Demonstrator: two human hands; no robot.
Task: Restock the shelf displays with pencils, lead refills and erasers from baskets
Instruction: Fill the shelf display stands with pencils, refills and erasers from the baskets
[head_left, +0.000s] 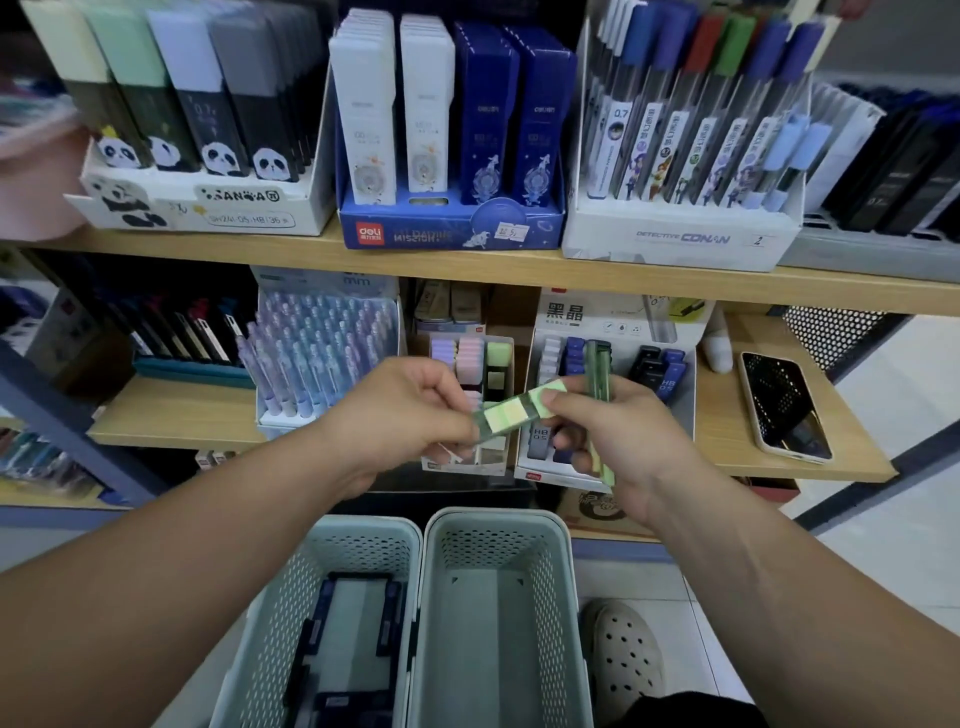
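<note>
Both hands are raised together in front of the lower shelf (171, 415), joined by one green lead refill case (517, 410) that runs slantwise between them. The left hand (400, 415) pinches its lower end between thumb and curled fingers, and the right hand (623, 441) pinches its upper end with the thumb on top. This looks like a hand-over: the right hand also holds a second green case (597, 364) upright against its fingers, so it seems to serve as the stock hand while the left takes one piece at a time to place. The pastel display box (488, 460) stands just behind the hands, with rows of purple, pink and green cases, and its green row (496, 354) is the likely home for this piece, directly beyond the left hand's knuckles. The case is held clear of the shelf and touches nothing but fingers. Below the forearms sit two pale perforated baskets side by side on the floor, the left basket (332, 525) with dark blue packs (389, 618) lying in it, the right basket (498, 514) under the right wrist. A phone (784, 405) lies on the shelf well to the right, out of the way
</note>
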